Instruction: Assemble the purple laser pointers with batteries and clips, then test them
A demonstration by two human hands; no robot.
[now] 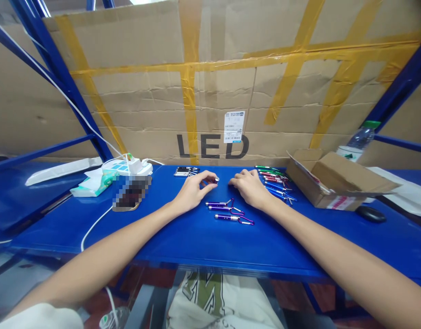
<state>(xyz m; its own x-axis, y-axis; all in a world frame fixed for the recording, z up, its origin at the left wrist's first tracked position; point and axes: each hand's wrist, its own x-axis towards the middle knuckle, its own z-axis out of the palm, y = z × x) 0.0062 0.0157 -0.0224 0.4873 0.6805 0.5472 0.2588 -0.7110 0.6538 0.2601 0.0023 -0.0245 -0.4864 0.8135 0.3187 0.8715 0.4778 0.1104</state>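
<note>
My left hand (193, 188) is closed in a pinch between thumb and forefinger on a small piece with a round silver end (216, 180); most of it is hidden. My right hand (247, 185) rests low over the table with bent fingers drawn together, and whatever they hold, if anything, is out of sight. Three purple keychain flashlights (227, 218) with carabiner clips lie in front, between the hands. Beside my right hand lie several green, red and blue keychain flashlights (277, 186). Black and silver flashlights (186, 171) sit behind my left hand.
An open cardboard box (340, 183) stands at right, with a black mouse (370, 214) and a bottle (357, 141) near it. At left are a phone (131, 194), a tissue pack (95, 183) and a power strip (128, 167) with white cables. A large cardboard sheet (145, 109) backs the blue table (183, 242).
</note>
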